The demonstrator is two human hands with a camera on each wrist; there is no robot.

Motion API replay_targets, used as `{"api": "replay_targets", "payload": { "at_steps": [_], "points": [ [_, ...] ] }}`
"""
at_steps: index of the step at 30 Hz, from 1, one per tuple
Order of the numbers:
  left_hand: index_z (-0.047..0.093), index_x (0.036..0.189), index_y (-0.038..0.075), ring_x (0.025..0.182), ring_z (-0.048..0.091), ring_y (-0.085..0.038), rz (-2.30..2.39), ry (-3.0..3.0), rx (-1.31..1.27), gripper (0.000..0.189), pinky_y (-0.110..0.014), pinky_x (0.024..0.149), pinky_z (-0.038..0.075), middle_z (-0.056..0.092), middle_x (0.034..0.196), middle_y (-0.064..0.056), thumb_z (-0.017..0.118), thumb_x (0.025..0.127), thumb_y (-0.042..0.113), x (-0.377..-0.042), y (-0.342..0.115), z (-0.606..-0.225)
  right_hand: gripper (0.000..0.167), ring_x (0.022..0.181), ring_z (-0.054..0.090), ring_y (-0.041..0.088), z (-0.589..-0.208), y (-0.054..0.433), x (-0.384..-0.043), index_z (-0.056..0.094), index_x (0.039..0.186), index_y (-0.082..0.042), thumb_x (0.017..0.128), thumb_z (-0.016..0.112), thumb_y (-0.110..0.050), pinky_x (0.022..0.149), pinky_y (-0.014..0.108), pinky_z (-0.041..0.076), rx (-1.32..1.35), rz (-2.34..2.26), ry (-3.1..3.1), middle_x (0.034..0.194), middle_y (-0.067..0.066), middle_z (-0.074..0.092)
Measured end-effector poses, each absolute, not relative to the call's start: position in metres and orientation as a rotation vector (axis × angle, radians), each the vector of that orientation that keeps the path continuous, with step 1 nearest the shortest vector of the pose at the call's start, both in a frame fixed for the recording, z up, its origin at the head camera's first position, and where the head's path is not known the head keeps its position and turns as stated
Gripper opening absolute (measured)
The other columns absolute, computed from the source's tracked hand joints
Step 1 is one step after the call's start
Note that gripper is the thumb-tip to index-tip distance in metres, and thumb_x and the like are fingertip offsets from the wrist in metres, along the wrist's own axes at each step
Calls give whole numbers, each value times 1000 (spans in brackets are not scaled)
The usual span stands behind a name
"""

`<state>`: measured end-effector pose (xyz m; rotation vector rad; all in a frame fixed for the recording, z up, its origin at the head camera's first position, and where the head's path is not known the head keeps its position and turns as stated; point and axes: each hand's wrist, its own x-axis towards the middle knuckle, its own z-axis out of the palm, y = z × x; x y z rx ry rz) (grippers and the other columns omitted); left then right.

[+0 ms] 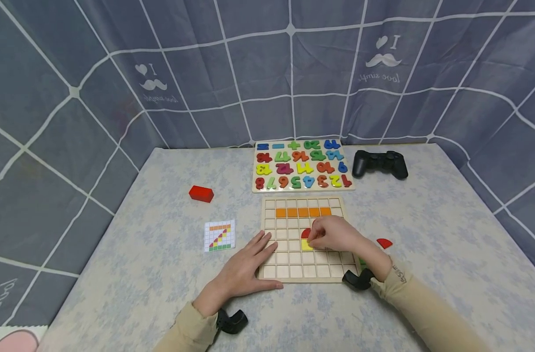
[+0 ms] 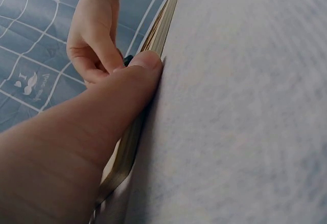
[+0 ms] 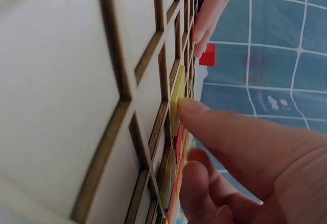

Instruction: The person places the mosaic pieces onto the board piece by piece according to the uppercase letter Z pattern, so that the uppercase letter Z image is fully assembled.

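Note:
A wooden grid board (image 1: 289, 271) carries a row of orange square tiles (image 1: 303, 212) near its far side. Over its middle, my right hand (image 1: 335, 234) has its thumb tip on a yellow square tile (image 3: 177, 101), the other fingers bent and apart from it. Beside that tile sits a red quarter-circle piece (image 1: 306, 233); more red shows partly behind the hand. Another yellow tile (image 3: 167, 178) appears in the right wrist view. My left hand (image 1: 245, 266) rests spread at the board's near left corner, fingertips on its left border and thumb (image 2: 138, 75) along the near edge.
Left of the board lie a pattern card (image 1: 219, 235) and a red block (image 1: 201, 194). Behind it is a number puzzle (image 1: 302, 166), with a black game controller (image 1: 379, 164) beside that. A red quarter-circle (image 1: 384, 243) and partly hidden green pieces (image 1: 363, 263) lie on the right.

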<state>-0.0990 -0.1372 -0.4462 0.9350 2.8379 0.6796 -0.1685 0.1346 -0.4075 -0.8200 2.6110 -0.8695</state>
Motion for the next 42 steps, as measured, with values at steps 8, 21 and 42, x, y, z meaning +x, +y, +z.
{"api": "replay_targets", "payload": {
  "at_steps": [8, 21, 42],
  "points": [
    [36, 146, 11, 143, 9, -20, 680, 2839, 945, 92, -43, 108, 30, 22, 154, -8, 61, 77, 67, -99, -137, -447, 13, 66, 49, 12, -401, 159, -165, 71, 92, -14, 82, 74, -23, 60, 29, 43, -727, -929, 2611, 74, -8, 57],
    [36, 146, 11, 143, 9, -19, 679, 2835, 934, 92, -43, 108, 30, 21, 154, -7, 61, 77, 67, -99, -138, -445, 25, 65, 49, 16, -399, 230, -163, 68, 102, -8, 89, 66, -29, 55, 27, 42, -529, -1030, 2569, 78, 0, 59],
    [36, 146, 12, 143, 8, -18, 694, 2824, 919, 93, -43, 107, 30, 20, 155, -6, 60, 76, 69, -98, -138, -446, 33, 72, 61, 13, -411, 286, -164, 61, 109, 6, 84, 70, -13, 65, 26, 50, -479, -1187, 2439, 87, 8, 63]
  ]
}}
